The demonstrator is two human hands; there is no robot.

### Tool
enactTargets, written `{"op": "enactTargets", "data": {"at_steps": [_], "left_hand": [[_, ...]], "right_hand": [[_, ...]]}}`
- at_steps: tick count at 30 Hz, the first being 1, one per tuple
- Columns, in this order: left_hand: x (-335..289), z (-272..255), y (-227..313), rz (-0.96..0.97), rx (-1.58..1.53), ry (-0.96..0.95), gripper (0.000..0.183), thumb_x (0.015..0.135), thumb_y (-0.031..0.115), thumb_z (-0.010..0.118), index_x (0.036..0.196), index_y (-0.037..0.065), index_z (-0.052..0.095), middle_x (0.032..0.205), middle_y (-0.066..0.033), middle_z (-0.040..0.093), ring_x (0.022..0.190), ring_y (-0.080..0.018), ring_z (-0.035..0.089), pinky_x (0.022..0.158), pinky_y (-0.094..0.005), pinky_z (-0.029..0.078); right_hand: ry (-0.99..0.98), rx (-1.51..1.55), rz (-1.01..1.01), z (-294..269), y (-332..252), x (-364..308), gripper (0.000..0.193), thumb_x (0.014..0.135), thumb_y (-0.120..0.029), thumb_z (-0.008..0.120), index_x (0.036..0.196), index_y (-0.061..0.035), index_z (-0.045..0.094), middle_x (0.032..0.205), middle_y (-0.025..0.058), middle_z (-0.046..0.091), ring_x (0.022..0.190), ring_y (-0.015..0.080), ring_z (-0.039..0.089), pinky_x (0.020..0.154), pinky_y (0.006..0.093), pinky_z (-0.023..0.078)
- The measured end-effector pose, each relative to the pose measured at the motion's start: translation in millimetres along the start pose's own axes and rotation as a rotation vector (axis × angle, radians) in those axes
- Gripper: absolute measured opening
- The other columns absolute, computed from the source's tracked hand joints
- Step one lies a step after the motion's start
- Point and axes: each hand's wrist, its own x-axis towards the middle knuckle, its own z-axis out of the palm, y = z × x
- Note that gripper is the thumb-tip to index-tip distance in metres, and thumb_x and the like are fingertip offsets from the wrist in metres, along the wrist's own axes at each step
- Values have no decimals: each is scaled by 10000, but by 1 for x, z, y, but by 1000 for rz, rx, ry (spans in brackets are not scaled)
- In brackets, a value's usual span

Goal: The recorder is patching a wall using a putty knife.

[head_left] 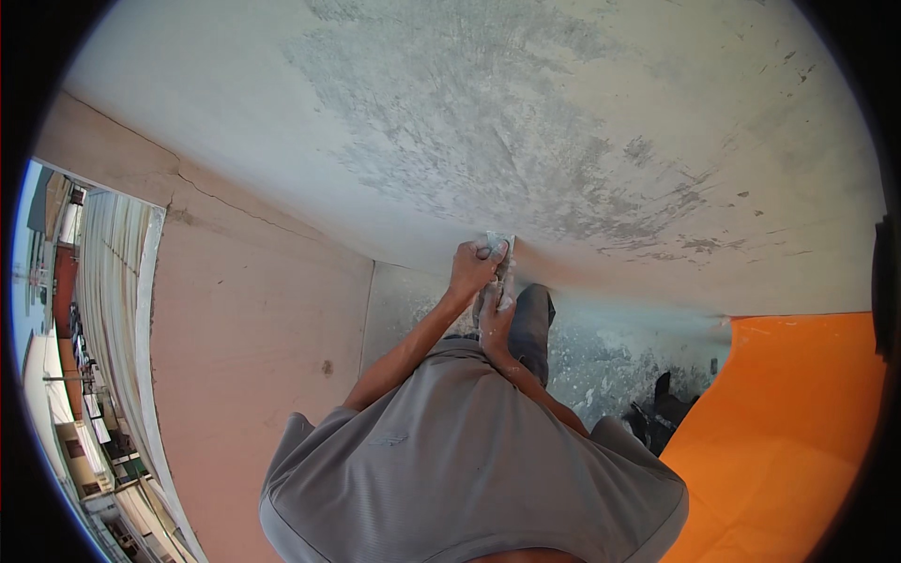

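Observation:
Both my hands are closed on one narrow, flat block (510,267) coated in white dust; its exact kind is hard to make out. My left hand (473,270) grips its upper end, fingers curled over the edge. Lower down, my right hand (495,322) wraps round the other end, and its fingers are whitened too. The block stands on edge against or very near the pale wall (422,178), which has grey, scraped-looking patches. Whether its face touches the wall is hidden from this angle.
On the left is a pinkish wall (253,366) with a long crack, and past it an opening onto buildings (89,413). An orange sheet (779,413) hangs or lies at the right. Dark items (668,403) lie on the white-spattered floor (596,357).

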Motion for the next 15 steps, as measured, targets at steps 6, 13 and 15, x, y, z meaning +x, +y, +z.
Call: {"op": "enactTargets", "data": {"at_steps": [6, 13, 15], "left_hand": [[-2, -6, 4, 73, 328, 89, 245, 957, 226, 664, 968, -10, 728, 780, -54, 737, 615, -60, 597, 548, -256, 475], [-7, -6, 18, 25, 287, 32, 298, 935, 262, 693, 970, -32, 727, 748, -79, 736, 670, -82, 663, 587, -264, 514], [-5, -5, 10, -8, 89, 30, 289, 943, 285, 691, 982, 1, 726, 772, -66, 733, 656, -85, 652, 558, -268, 495]], "right_hand": [[-32, 354, 280, 15, 8, -7, 402, 1052, -182, 440, 1415, -17, 385, 675, -27, 471, 478, 42, 389, 410, 242, 299], [-45, 298, 199, 20, 7, -5, 342, 1064, -174, 417, 1372, -31, 381, 639, -29, 442, 407, 30, 370, 348, 235, 268], [-74, 246, 167, 14, 17, -4, 360, 1056, -171, 429, 1376, -12, 385, 652, -15, 475, 434, 65, 426, 375, 271, 321]]}}
